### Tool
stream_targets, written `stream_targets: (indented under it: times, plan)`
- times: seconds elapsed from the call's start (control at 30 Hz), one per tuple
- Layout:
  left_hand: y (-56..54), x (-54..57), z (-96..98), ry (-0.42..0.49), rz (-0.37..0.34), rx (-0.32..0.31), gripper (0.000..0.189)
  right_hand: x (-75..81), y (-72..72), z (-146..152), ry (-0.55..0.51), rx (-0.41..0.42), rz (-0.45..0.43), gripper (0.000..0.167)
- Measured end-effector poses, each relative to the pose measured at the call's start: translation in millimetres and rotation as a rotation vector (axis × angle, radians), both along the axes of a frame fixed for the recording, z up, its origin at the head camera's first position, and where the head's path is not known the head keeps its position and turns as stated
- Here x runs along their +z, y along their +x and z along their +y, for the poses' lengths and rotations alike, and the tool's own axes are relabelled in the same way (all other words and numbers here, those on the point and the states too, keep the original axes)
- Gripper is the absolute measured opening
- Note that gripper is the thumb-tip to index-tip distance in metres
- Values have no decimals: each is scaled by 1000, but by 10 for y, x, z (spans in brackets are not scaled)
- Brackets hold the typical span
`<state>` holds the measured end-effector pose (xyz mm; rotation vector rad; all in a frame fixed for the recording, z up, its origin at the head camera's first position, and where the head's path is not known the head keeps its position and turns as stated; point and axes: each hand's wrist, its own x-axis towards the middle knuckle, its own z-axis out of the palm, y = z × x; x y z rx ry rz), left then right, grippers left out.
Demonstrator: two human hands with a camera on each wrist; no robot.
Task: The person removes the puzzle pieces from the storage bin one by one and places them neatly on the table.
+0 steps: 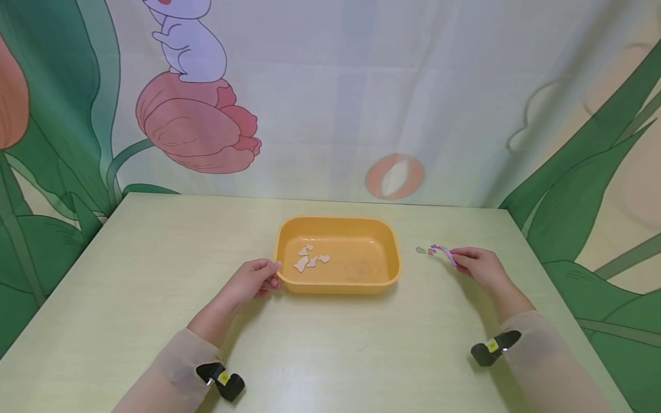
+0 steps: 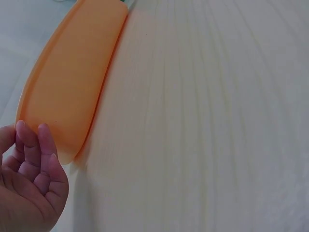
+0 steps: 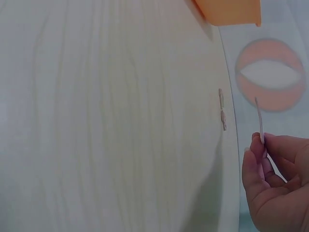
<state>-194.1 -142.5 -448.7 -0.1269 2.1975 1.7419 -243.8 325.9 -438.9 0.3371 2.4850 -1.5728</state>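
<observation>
My left hand (image 1: 256, 276) pinches the left rim of a yellow plastic tray (image 1: 341, 288), thumb on top and fingers curled beneath. In the left wrist view the fingertips (image 2: 46, 133) lie against the tray's outer wall (image 2: 72, 82). Inside the tray, on its left side, lie several pale, irregular flat pieces (image 1: 302, 264). Right of the tray, my right hand (image 1: 477, 265) pinches a thin, purple-patterned flat piece (image 1: 445, 252) between thumb and fingers. The right wrist view shows this held piece (image 3: 259, 118) nearly edge-on. Close to its tip, small colourful pieces (image 1: 421, 250) lie on the table.
The tray sits toward the back of a light wood-grain table (image 1: 330, 350). A printed curtain (image 1: 320, 115) with a rabbit and flowers hangs behind the table's back edge. Each sleeve carries a black wrist camera (image 1: 227, 385).
</observation>
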Motion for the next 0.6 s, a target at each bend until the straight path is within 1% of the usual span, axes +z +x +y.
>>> stream_targets:
  times: [0.23,0.3,0.37,0.47,0.5,0.6]
  plan:
    - [2,-1,-4,5,1,7,28,-52,-51,43,49,-13,25,36]
    - [2,-2,-2,7,0,6,27,-63,-71,63,51,-33,29,33]
    - [2,-3,2,9,-3,9,27,-73,-88,83,59,-42,17,34]
    - [1,-2,4,13,-4,12,27,-97,-117,105,96,-54,-17,34]
    - [1,-3,1,10,-1,8,27,-108,-124,113,113,-47,-28,36]
    - [-3,-8,-6,9,2,7,28,-132,-153,108,122,-59,-46,37]
